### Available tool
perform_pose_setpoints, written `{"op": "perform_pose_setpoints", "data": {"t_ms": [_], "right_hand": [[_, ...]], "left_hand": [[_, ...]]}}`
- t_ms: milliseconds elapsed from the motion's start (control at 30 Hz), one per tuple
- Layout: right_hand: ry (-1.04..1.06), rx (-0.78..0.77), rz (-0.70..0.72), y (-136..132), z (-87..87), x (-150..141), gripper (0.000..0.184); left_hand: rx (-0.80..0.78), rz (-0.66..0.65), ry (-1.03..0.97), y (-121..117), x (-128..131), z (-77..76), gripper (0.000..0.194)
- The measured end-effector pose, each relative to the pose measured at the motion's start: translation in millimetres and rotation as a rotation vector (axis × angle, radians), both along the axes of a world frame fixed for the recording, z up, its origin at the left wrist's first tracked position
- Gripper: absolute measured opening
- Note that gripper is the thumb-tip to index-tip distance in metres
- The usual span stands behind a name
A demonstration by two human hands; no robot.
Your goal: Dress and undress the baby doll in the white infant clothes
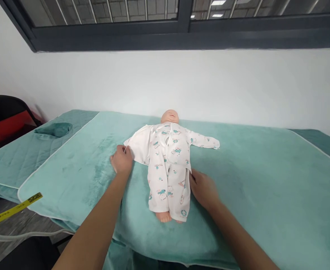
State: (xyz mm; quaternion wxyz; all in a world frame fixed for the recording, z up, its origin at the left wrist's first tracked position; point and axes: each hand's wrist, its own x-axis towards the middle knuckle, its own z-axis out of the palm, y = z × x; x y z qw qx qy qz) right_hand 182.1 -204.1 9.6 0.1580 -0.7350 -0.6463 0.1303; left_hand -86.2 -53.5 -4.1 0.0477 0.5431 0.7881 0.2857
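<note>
A baby doll (170,116) lies on its back on a green bed cover, its head by the wall and its bare feet towards me. It wears white printed trousers (159,191) and a white printed baby shirt (178,148). One plain white flap of the shirt is spread out to the left. My left hand (122,159) is closed, pinching the outer edge of that flap. Beside the doll's hip, my right hand (204,187) has its thumb and fingers closed on the shirt's lower right corner. Its fingertips are partly hidden.
The green cover (266,187) spreads over the bed. A quilted teal cover (15,161) lies at the left, near a black and red item (7,123). A yellow strip (13,210) and a pale cable (27,236) are at lower left. A white wall and a dark-framed window (181,37) stand behind.
</note>
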Motion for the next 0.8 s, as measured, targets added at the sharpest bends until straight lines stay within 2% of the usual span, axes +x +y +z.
{"op": "perform_pose_setpoints", "data": {"t_ms": [100,167,233,267,367,400,467,533,633,800], "right_hand": [[0.034,-0.070,0.157,6,12.6,7,0.029],[0.173,-0.135,0.315,14,21.5,20,0.026],[0.318,-0.126,0.338,27,25.6,42,0.024],[0.347,-0.059,0.239,36,24.8,55,0.024],[0.211,0.241,-0.259,66,12.7,99,0.029],[0.146,0.285,-0.385,75,7.1,112,0.035],[0.057,0.280,-0.527,92,-2.9,134,0.041],[0.046,0.228,-0.556,104,-8.8,149,0.039],[0.094,0.190,-0.494,116,-10.7,161,0.032],[0.217,0.347,-0.467,131,-11.7,179,0.021]], "left_hand": [[0.001,0.005,0.005,0,0,0.0,0.025],[0.002,0.003,0.005,0,0,0.0,0.025],[0.003,0.003,0.006,0,0,-0.3,0.025],[0.003,0.003,0.007,0,0,-0.5,0.025],[0.008,0.003,0.009,0,0,-1.2,0.025],[0.009,0.004,0.009,0,0,-1.4,0.025],[0.007,0.007,0.008,1,0,-1.5,0.024],[0.004,0.007,0.008,1,0,-1.5,0.024],[0.005,0.010,0.005,2,0,-1.6,0.023],[0.001,0.028,0.000,3,0,-2.5,0.021]]}}
